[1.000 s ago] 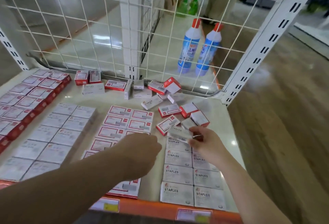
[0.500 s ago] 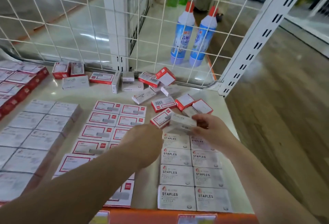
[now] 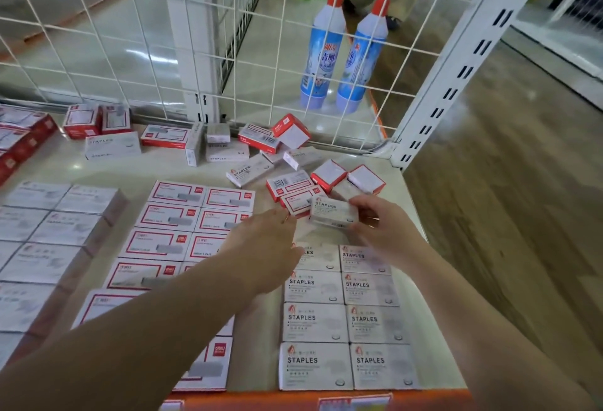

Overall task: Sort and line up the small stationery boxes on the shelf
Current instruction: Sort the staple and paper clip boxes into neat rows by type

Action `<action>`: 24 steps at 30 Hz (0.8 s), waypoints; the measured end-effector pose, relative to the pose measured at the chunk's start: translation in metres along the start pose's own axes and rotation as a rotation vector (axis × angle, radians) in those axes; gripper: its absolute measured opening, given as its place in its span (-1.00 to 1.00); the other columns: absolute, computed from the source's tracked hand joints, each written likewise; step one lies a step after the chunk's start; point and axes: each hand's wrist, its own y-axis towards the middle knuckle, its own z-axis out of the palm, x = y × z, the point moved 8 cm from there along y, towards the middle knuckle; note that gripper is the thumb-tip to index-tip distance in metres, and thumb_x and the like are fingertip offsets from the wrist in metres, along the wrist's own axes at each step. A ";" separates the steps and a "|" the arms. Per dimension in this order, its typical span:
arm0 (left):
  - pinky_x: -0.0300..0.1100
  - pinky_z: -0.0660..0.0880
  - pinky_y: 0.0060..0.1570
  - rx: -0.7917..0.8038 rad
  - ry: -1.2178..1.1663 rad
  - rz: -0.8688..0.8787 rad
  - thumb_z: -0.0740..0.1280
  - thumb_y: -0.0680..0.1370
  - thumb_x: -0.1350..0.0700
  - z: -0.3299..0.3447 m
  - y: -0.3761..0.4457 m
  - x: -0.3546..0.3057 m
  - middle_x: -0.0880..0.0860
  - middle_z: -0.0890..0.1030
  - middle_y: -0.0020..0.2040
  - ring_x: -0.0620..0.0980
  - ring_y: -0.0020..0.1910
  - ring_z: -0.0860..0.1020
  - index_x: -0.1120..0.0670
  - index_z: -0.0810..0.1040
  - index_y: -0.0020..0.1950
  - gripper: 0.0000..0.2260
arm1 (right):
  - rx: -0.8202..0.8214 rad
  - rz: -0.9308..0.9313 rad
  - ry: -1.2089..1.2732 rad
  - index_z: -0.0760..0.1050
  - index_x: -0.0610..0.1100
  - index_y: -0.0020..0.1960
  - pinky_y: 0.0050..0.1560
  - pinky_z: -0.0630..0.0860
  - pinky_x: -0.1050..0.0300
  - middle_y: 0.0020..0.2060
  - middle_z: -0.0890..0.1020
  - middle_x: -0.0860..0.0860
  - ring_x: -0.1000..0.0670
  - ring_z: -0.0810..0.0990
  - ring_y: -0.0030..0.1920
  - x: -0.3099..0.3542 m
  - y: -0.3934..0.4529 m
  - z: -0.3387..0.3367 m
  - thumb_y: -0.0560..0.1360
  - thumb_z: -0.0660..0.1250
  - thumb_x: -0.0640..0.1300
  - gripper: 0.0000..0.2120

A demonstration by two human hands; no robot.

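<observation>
left hand [image 3: 261, 247]: back up, fingers reaching toward a red-bordered box [image 3: 295, 203], grip not discernible | right hand [image 3: 381, 227]: pinches a grey STAPLES box [image 3: 332, 213] by its right end, held above the shelf [image 3: 404, 231] just past the two-column grey STAPLES rows [image 3: 346, 319] | loose boxes [image 3: 270, 152] lie jumbled behind

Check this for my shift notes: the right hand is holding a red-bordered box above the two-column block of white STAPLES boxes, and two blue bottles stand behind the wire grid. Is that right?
Not quite. In the head view the right hand holds a white STAPLES box, not a red-bordered one. The rest stands: it is above the two-column block of white STAPLES boxes, and two blue bottles stand behind the wire grid.
</observation>
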 end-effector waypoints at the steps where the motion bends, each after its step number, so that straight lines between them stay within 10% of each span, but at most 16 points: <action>1: -0.11 0.21 0.34 0.002 -0.005 0.002 0.08 0.61 -0.08 0.001 -0.001 0.000 -0.02 0.20 0.47 -0.02 0.42 0.23 0.05 0.16 0.47 -0.54 | 0.008 -0.004 0.012 0.52 -0.09 0.13 0.13 0.47 0.19 0.01 0.60 0.03 0.04 0.56 0.03 0.000 -0.001 0.000 0.45 0.35 -0.32 -0.71; 24: -0.07 0.25 0.34 -0.007 -0.007 0.109 0.08 0.63 0.03 0.008 -0.020 -0.013 -0.05 0.23 0.45 -0.01 0.39 0.25 0.00 0.23 0.45 -0.63 | 0.160 0.009 0.025 0.47 -0.12 0.27 -0.10 0.37 0.57 0.08 0.49 0.07 0.13 0.49 0.03 0.009 -0.014 0.025 0.48 0.31 -0.31 -0.63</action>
